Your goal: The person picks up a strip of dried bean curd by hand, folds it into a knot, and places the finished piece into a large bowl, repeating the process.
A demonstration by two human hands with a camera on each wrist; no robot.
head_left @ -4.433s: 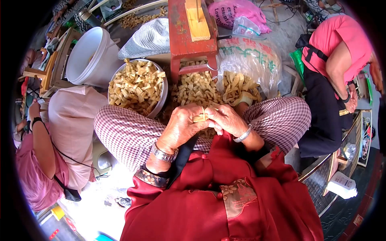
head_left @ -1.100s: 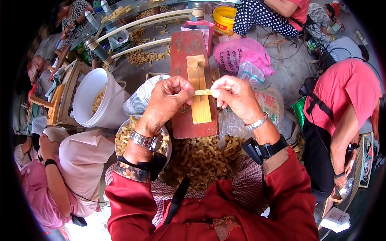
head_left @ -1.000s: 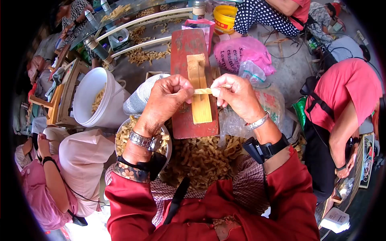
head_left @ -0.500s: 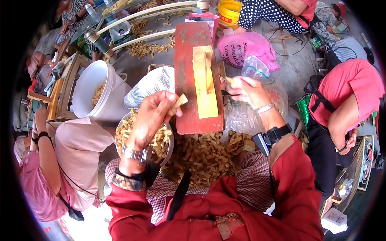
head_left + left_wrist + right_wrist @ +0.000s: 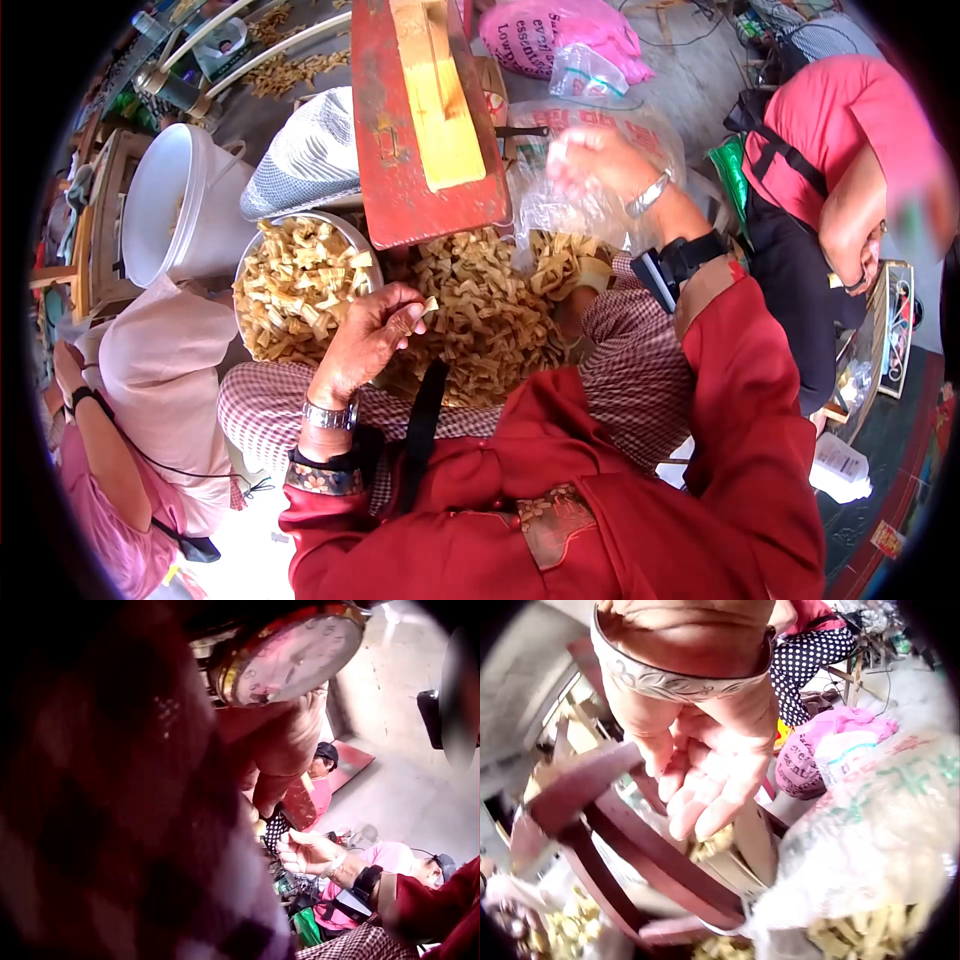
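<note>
My left hand (image 5: 368,338) pinches a small yellowish folded strip (image 5: 430,304) between thumb and fingers, beside the right rim of a white tub (image 5: 362,240) full of similar knotted pieces (image 5: 300,290). Below and to the right lies a big heap of tan pieces (image 5: 480,320). My right hand (image 5: 598,165) is raised over a clear plastic bag (image 5: 640,135), blurred in the head view. In the right wrist view its fingers (image 5: 716,814) hang loosely bent, holding nothing. A red bench (image 5: 390,180) carries a grooved yellow wooden block (image 5: 450,150) between and beyond the hands.
A tall white bucket (image 5: 150,230) and a silvery mesh sack (image 5: 305,150) stand at left. Behind is a pink bag (image 5: 560,40). A black rod (image 5: 525,131) sticks out from the bench's right side. People sit close on either side.
Both hands earlier stretched a strip over the block. They have since parted: the left came down beside the tub with the folded piece, and the right moved off, its strip end gone from its fingers.
</note>
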